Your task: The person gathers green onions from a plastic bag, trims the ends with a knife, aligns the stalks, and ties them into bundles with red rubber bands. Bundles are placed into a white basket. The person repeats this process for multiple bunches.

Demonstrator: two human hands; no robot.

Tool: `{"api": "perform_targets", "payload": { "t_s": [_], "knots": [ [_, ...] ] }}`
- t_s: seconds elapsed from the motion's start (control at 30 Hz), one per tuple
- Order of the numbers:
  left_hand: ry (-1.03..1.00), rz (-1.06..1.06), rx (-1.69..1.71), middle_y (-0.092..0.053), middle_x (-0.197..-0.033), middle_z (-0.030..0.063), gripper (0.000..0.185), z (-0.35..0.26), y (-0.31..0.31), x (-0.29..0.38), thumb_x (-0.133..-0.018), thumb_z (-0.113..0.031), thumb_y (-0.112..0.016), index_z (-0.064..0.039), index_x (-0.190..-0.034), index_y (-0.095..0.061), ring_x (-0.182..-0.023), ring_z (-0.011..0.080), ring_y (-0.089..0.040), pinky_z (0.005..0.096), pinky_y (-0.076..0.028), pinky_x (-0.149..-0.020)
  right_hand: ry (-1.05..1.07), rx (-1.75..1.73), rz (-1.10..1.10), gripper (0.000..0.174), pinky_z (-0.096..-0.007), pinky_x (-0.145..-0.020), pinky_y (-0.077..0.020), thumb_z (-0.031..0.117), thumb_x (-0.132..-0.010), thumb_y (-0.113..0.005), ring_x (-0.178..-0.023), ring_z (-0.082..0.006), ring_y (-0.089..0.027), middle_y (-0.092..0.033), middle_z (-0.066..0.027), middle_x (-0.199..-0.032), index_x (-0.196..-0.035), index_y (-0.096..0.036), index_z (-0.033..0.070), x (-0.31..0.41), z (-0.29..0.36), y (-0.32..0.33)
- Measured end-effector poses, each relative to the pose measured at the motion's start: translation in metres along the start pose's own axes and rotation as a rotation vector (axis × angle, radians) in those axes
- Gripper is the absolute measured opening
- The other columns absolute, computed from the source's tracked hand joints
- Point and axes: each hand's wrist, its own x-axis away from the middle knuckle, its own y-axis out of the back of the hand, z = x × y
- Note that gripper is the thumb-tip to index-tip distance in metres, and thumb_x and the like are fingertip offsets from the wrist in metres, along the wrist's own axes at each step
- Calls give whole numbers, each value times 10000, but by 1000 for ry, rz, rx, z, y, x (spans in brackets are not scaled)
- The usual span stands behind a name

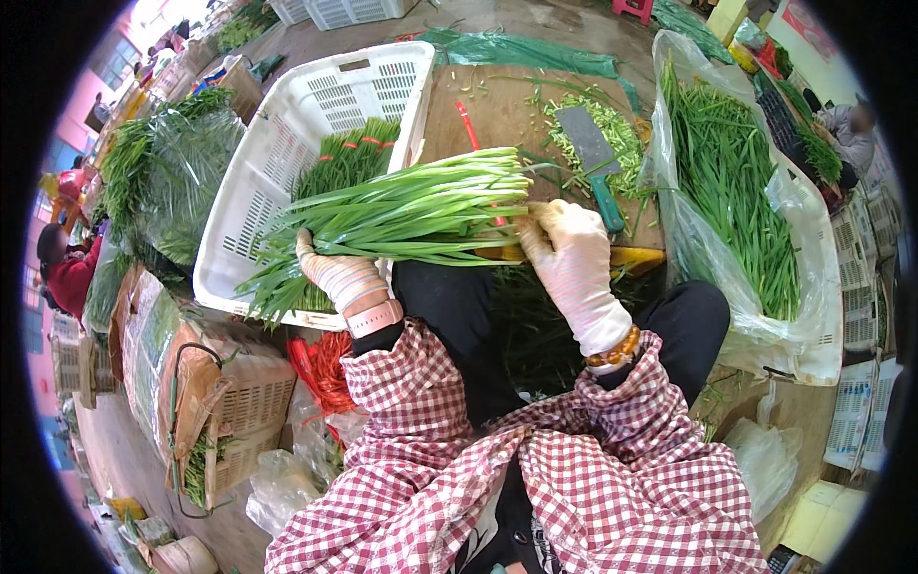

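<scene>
A loose bunch of long green leafy stalks [416, 204] lies across my left hand [341, 276], which is gloved and curled around its leafy underside. At the pale cut ends, my gloved right hand [566, 244] has its fingertips bent together against the stalks; whether they pinch any is unclear. Behind the bunch, a red tie strip [467, 125] lies on the wooden board [495, 90]. A cleaver [588, 143] with a green handle rests on chopped stalk ends [631, 147]. Bundles with red ties [358, 147] fill part of the white plastic crate [251, 161].
A plastic-lined crate [825, 287] of loose green stalks [739, 186] stands at right. Red tie strips [333, 380] hang near my left knee. Bagged greens [179, 186] and a covered crate [251, 402] are at left. Other people sit at both far sides.
</scene>
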Motion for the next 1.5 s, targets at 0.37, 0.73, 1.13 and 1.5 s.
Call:
{"api": "perform_targets", "payload": {
  "t_s": [0.37,0.73,1.13,1.5],
  "knots": [
    [-29,83,-5,-641,-1289,155,470,0,-4,14,-927,-379,-592,-43,-1253,-631,-1168,343,-593,522,-462,-1039,-636,-1077,586,409,-289,-914,-494,303,-983,-669,-1021,-132,-640,-700,-66,-1153,-1242,-639,-13,-5,-56,-43],
    [46,361,82,-698,-1154,98,421,-3,10,17,-966,-442,-531,-76,-1112,-678,-1077,288,-635,470,-494,-1006,-436,-1980,544,484,-337,-1006,-502,184,-940,-699,-1142,-168,-624,-650,-72,-1279,-1374,-548,31,7,-39,-59],
    [-42,546,49,-696,-1126,41,324,-24,22,15,-938,-407,-643,-124,-1090,-685,-1085,237,-628,458,-481,-1018,-540,-1129,541,278,-416,-1002,-463,291,-964,-608,-1067,-265,-646,-686,-186,-1192,-867,-639,33,20,-94,56],
    [135,759,305,-651,-1019,1,196,-24,5,28,-953,-265,-668,-132,-1097,-656,-972,192,-605,409,-475,-993,177,-67,-3,227,-365,-685,-478,196,-765,-803,-707,-228,-652,-668,4,-749,-943,-676,134,6,-1,31]
  ]
}}
